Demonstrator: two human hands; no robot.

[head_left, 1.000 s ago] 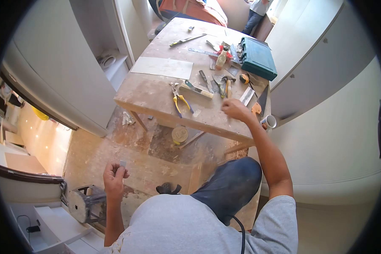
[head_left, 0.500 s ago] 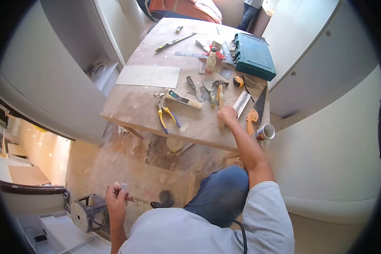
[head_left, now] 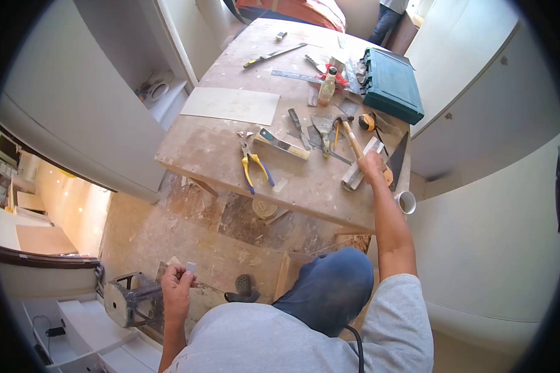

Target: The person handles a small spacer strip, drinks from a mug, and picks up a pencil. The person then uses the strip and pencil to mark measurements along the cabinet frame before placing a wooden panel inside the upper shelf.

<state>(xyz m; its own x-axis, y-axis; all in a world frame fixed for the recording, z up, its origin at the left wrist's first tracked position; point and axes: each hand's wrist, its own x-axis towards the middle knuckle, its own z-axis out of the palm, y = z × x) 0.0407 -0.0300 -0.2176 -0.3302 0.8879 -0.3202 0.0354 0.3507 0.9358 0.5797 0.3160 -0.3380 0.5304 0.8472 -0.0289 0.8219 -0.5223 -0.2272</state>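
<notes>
My right hand [head_left: 372, 166] is closed round the wooden handle of a hammer [head_left: 353, 138] over the right part of the table. The hammer's head points away from me. Under and beside this hand lie a light flat bar [head_left: 354, 177] and a handsaw [head_left: 399, 160], whose orange handle is partly hidden. Lower left, away from the table, my left hand [head_left: 177, 287] pinches a small flat greyish piece [head_left: 191, 267]. Left of the hammer is a putty knife [head_left: 323, 127]. Farther left are a wooden-handled block [head_left: 283, 144] and yellow-and-blue pliers [head_left: 255, 165].
A white mug [head_left: 406, 202] stands at the table's near right corner. Farther back are a tape measure [head_left: 367, 122], a bottle [head_left: 327, 87] and a green case [head_left: 392, 84]. A white sheet [head_left: 230, 105] lies left. Beside me is a dusty stool [head_left: 130, 299]; another person [head_left: 389, 22] stands far back.
My right hand has moved right, swinging the hammer so it now lies at a slant across the light bar. The view has shifted slightly; my left hand still pinches the small piece.
</notes>
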